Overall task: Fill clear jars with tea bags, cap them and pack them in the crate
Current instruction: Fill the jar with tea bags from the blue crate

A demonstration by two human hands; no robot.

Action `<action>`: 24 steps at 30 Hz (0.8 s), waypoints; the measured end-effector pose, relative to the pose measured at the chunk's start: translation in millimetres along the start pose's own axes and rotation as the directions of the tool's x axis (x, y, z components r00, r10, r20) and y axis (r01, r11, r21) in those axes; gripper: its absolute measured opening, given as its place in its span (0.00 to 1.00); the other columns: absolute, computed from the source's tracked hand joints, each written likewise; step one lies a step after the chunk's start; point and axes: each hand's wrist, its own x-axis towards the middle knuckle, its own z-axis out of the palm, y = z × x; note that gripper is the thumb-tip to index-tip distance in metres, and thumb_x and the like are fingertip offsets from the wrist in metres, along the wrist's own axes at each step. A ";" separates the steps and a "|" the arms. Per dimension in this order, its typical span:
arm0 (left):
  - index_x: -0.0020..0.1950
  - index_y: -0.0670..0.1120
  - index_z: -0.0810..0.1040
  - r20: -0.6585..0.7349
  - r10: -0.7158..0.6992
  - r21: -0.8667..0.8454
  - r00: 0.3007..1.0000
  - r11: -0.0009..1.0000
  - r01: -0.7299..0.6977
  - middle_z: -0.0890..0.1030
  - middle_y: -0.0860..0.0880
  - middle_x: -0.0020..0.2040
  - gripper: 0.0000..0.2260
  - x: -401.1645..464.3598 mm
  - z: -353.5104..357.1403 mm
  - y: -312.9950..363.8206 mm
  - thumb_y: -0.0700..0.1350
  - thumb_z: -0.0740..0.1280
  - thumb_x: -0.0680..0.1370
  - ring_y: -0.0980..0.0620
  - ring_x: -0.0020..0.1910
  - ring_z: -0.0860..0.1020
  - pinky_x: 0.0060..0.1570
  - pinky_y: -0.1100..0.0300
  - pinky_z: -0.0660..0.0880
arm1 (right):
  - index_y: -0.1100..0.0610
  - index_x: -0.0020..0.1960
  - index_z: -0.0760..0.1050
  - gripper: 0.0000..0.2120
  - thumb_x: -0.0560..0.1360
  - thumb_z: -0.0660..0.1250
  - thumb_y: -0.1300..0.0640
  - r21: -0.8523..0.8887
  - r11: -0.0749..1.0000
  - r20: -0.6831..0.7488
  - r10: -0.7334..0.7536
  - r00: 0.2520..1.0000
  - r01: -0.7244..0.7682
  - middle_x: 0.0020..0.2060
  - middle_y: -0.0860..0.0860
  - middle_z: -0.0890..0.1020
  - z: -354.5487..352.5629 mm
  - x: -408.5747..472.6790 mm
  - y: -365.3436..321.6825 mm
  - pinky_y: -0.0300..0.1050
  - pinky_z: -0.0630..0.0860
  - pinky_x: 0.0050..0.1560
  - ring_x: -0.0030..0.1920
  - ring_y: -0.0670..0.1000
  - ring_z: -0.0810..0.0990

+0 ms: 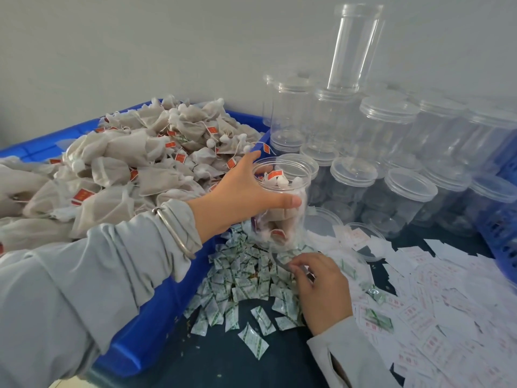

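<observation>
My left hand (246, 191) grips an uncapped clear jar (282, 208) near its rim; the jar stands on the dark table and is filled with tea bags. My right hand (319, 284) rests lower down on the pile of small green-printed sachets (246, 284), fingers pinched on a thin clear lid (277, 259) at the jar's foot. A large heap of tea bags (134, 169) with red tags fills the blue tub (156, 312) at left.
Several empty capped clear jars (391, 169) stand stacked at the back right against the wall, one perched tall on top. Loose clear lids (366, 242) lie behind the jar. White slips with red print (436, 312) cover the table at right. A blue crate (500, 228) sits at the right edge.
</observation>
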 end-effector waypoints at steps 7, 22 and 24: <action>0.46 0.57 0.79 0.007 0.004 -0.074 1.000 0.997 -0.004 0.84 0.57 0.45 0.18 2.5 -2.6 -0.1 0.53 0.80 0.61 0.58 0.47 0.81 0.52 0.60 0.75 | 0.58 0.42 0.85 0.15 0.56 0.82 0.63 -0.218 0.966 0.112 -0.115 0.987 0.138 0.42 0.56 0.81 10.1 -7.8 3.6 0.46 0.72 0.47 0.45 0.61 0.80; 0.71 0.54 0.62 0.137 0.164 0.280 0.977 0.940 -0.197 0.71 0.60 0.64 0.46 -13.0 3.4 9.7 0.60 0.79 0.58 0.60 0.57 0.71 0.48 0.73 0.64 | 0.58 0.50 0.81 0.08 0.71 0.71 0.59 -0.001 0.979 -0.602 -0.165 0.781 0.206 0.39 0.49 0.77 -64.9 27.9 -35.6 0.23 0.69 0.42 0.38 0.38 0.75; 0.71 0.55 0.62 0.179 0.172 0.278 0.969 0.936 -0.217 0.72 0.60 0.63 0.45 -16.0 6.4 10.2 0.59 0.80 0.58 0.60 0.58 0.72 0.51 0.71 0.67 | 0.60 0.49 0.81 0.07 0.72 0.71 0.61 -0.049 0.959 -0.598 -0.251 0.761 0.278 0.40 0.50 0.77 -72.1 38.4 -48.0 0.23 0.69 0.44 0.37 0.40 0.75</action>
